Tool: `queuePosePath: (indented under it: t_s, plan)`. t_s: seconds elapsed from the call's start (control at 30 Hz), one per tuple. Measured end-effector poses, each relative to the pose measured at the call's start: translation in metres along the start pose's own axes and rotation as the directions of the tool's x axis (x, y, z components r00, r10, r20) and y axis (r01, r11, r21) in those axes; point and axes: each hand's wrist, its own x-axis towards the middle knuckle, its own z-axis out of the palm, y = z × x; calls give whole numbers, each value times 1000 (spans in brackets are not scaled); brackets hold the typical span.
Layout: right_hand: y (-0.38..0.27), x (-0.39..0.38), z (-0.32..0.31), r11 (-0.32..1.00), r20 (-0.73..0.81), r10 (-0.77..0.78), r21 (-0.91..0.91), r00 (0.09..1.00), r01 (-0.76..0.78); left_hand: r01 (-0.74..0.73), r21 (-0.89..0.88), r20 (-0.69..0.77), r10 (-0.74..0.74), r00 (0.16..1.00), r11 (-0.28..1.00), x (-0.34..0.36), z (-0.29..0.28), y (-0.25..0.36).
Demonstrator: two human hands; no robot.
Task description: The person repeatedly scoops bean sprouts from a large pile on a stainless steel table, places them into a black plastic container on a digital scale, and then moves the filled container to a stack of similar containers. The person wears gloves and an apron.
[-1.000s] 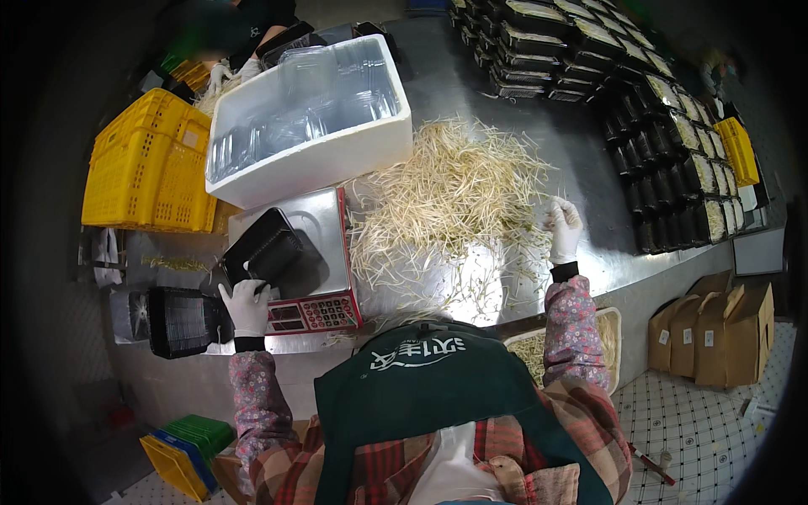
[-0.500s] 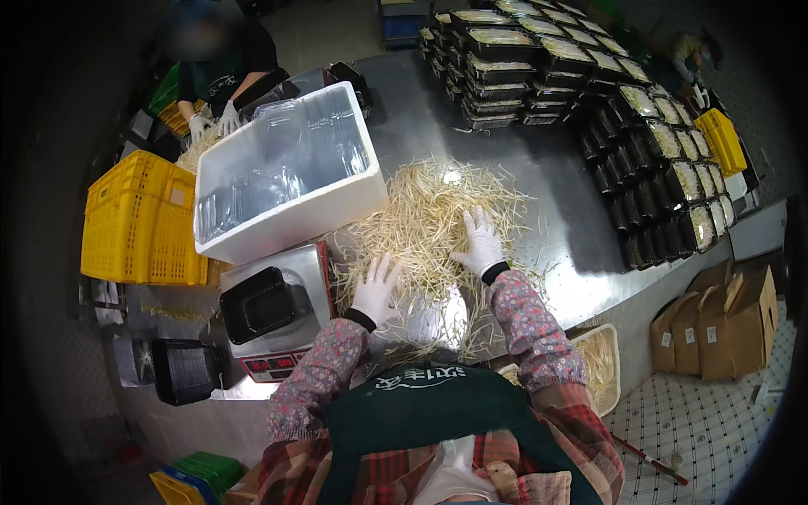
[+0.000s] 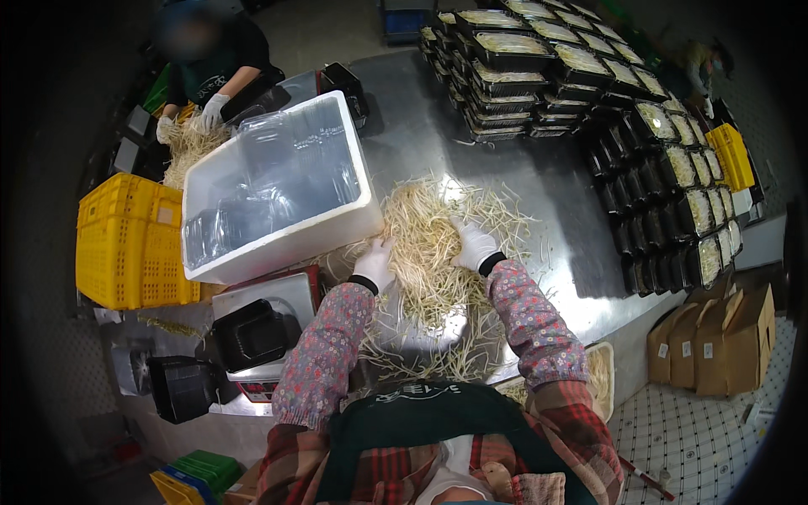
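Sprouts (image 3: 422,252) lie loose on the steel table (image 3: 404,126) between your left hand (image 3: 375,264) and right hand (image 3: 476,247). Got a clamp on any?

Can't tell, grip's partly hidden; your hands sit apart, cupping them.

So, progress?

Loads of filled trays (image 3: 579,59) stacked; the black tray (image 3: 252,332) on your scale (image 3: 271,289) looks empty, that lot's left.

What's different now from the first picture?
The left hand came away from beside the black tray and moved right; the right hand moved left. Now both touch opposite sides of the sprouts, drawn narrower between them. The tray is still on the scale; the white foam box stayed put.
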Motion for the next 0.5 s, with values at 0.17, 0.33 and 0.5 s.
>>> queuePosePath:
  t_s: [0.17, 0.33, 0.5]
  plan:
    - [6, -46, -49, 971, -54, 58, 235, 997, -43, -200, -149, -220, 165, 961, 968, -38, -40, 26]
    - [47, -60, -9, 670, -341, -137, 660, 930, 340, -232, -256, -226, 175, 958, 938, -74, -51, 39]
    - [21, -93, 0, 625, -332, 6, 737, 943, 256, -356, -303, -300, 266, 916, 884, -109, -44, 40]
